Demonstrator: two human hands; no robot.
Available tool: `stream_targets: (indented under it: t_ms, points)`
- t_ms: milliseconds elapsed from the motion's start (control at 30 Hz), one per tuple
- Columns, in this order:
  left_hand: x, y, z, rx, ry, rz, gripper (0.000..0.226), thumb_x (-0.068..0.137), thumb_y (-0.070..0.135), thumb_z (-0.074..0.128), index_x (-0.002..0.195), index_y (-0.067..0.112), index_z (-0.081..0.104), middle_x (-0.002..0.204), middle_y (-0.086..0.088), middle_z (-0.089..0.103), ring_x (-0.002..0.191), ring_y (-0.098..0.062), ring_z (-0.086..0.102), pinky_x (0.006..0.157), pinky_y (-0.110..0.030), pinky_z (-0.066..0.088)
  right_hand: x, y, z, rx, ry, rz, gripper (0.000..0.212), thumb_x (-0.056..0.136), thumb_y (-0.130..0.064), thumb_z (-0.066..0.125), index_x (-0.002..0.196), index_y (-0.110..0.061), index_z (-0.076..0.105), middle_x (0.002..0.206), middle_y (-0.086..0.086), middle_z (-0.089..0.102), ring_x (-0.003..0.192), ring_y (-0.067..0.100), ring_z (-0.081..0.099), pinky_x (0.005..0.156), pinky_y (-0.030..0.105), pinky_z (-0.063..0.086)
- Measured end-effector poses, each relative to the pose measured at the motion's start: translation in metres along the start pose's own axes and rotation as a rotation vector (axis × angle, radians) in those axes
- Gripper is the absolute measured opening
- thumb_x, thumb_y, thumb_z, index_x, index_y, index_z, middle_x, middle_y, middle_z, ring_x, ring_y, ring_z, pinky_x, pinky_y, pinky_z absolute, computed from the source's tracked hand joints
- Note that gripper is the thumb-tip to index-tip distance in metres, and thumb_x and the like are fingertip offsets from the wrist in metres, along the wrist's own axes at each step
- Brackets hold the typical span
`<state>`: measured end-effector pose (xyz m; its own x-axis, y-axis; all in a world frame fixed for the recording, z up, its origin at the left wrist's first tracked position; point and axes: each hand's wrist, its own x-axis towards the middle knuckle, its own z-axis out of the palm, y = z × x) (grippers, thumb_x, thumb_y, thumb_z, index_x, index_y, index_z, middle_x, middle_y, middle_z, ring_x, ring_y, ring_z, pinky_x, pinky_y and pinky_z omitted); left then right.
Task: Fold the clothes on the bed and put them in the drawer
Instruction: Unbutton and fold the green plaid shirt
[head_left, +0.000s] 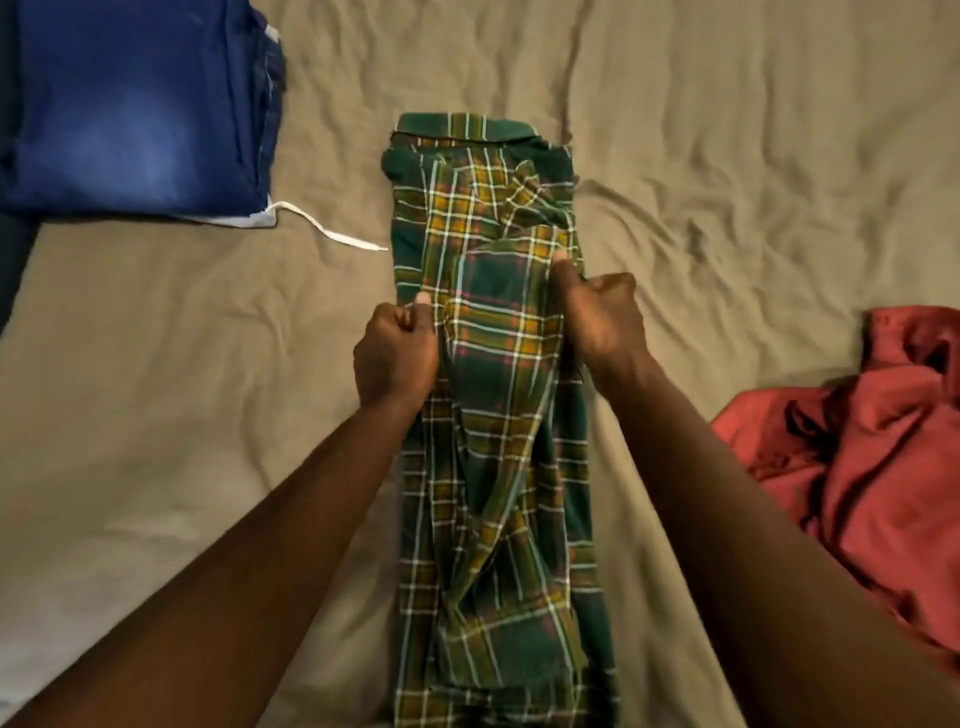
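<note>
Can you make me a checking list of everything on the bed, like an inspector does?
Surface: wrinkled tan bed sheet.
Job's things: green plaid shirt lies lengthwise, collar at the far end, sides folded in; folded blue clothes stacked far left; red garment crumpled at right.
Clutter: white string trails from the blue stack's edge toward the shirt.
Grippers: left hand and right hand each grip the shirt's folded part.
Cables: nothing seen.
Surroundings: dark strip past the bed's left edge, too dim to tell.

A home bedroom, by the look of it: a bed (727, 156) under a creased tan sheet carries a green plaid shirt (488, 218), folded blue clothes (140, 109) and a rumpled red garment (872, 457).
</note>
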<state>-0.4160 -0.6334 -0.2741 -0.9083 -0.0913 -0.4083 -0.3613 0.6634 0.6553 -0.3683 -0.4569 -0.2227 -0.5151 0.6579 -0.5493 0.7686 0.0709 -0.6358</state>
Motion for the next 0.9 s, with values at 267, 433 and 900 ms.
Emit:
stream_targets:
  t_ms: [267, 433, 900]
  points:
    - [-0.116, -0.068, -0.002, 0.053, -0.194, -0.03, 0.019, 0.095, 0.041, 0.068, 0.109, 0.027, 0.068, 0.093, 0.01, 0.07, 0.093, -0.021, 0.07, 0.083, -0.033, 0.056, -0.117, 0.122, 0.036, -0.217, -0.158, -0.009, 0.033, 0.095, -0.045, 0.063, 0.085, -0.013, 0.063, 0.084, 0.001, 0.067, 0.087, 0.025, 0.068, 0.062, 0.029, 0.039]
    - [-0.139, -0.072, -0.011, -0.693, -0.553, -0.28, 0.043, 0.09, 0.039, 0.074, 0.125, 0.015, 0.071, 0.116, -0.012, 0.075, 0.106, -0.033, 0.072, 0.089, -0.046, 0.06, -0.135, 0.118, 0.014, 0.908, -0.51, 0.416, 0.046, 0.108, -0.037, 0.036, 0.126, -0.009, 0.069, 0.117, 0.021, 0.073, 0.105, 0.035, 0.072, 0.097, 0.051, 0.056]
    - [-0.167, -0.079, -0.04, -0.501, -0.781, 0.122, 0.045, 0.078, 0.016, 0.075, 0.12, 0.0, 0.069, 0.112, -0.017, 0.076, 0.104, -0.029, 0.073, 0.091, -0.04, 0.059, -0.144, 0.117, -0.028, 0.57, -0.562, 0.154, 0.046, 0.109, -0.042, 0.038, 0.123, -0.012, 0.07, 0.116, 0.013, 0.075, 0.111, 0.033, 0.071, 0.1, 0.052, 0.055]
